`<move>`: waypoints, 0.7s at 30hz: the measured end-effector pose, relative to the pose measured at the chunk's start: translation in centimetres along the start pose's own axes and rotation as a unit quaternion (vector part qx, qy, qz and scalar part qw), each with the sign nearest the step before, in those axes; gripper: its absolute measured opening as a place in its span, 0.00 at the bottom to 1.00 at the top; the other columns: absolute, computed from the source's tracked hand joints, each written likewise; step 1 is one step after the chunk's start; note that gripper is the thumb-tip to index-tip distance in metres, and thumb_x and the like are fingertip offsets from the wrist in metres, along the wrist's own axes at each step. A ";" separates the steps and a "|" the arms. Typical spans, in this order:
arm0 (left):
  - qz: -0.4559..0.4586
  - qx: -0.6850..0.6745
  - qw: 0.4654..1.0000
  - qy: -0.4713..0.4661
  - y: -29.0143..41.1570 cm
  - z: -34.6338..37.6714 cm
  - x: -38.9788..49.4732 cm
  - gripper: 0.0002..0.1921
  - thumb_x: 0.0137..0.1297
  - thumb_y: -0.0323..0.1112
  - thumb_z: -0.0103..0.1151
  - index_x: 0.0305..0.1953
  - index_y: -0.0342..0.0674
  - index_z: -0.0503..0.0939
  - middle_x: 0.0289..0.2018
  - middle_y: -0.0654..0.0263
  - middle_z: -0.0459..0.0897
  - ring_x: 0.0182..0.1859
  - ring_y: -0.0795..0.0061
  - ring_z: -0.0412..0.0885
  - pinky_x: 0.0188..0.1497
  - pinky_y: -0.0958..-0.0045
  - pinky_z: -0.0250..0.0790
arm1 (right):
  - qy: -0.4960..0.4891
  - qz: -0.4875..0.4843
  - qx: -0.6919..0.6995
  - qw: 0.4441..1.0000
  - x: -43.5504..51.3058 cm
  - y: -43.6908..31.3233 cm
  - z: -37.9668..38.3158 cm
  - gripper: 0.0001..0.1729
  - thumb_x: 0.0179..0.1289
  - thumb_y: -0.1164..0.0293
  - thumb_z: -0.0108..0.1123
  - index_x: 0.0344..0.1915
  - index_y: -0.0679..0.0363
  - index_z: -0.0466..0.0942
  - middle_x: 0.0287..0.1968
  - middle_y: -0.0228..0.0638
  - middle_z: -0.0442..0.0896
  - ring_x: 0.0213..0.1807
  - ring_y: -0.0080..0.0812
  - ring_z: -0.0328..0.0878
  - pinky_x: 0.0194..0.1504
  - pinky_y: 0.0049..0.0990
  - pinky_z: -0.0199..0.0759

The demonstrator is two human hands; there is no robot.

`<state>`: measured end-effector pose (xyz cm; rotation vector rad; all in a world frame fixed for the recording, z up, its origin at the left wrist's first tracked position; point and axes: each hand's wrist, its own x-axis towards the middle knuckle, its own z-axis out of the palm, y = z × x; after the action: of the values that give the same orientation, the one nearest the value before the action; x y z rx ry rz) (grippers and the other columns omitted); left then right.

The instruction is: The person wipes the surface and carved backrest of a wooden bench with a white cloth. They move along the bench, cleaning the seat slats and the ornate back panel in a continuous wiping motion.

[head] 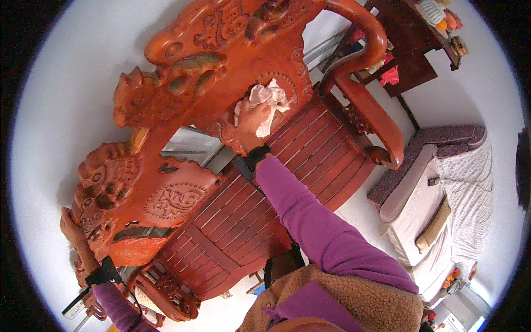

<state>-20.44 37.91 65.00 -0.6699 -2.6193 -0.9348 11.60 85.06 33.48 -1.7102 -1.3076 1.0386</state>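
Note:
A carved wooden bench with a slatted seat and a high carved backrest fills the middle of the view. My right hand holds a crumpled white cloth against a round carved panel of the backrest. At the far left, my left hand rests on the carved top edge of the backrest, its fingers bent over the wood. A second oval carved panel lies between the hands. Dark bands circle both wrists.
A curved wooden armrest rises at the bench's right end, another at the lower left. Dark wooden shelving with various objects stands at the upper right. A sofa with light covers and a tan cushion is on the right.

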 end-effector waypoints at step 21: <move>0.012 0.053 0.998 -0.012 0.2 -0.2 -0.1 0.29 0.80 0.54 0.45 0.28 0.33 0.71 0.23 0.65 0.67 0.29 0.71 0.62 0.35 0.63 0.59 | -0.047 -0.033 0.134 0.989 9.2 -0.6 -2.5 0.44 0.56 0.65 0.75 0.69 0.73 0.66 0.62 0.48 0.78 0.61 0.41 0.76 0.62 0.34 0.70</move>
<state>-20.21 37.89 65.27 -0.6870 -2.6539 -0.7796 15.02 93.94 33.55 -1.4231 -1.2137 1.2092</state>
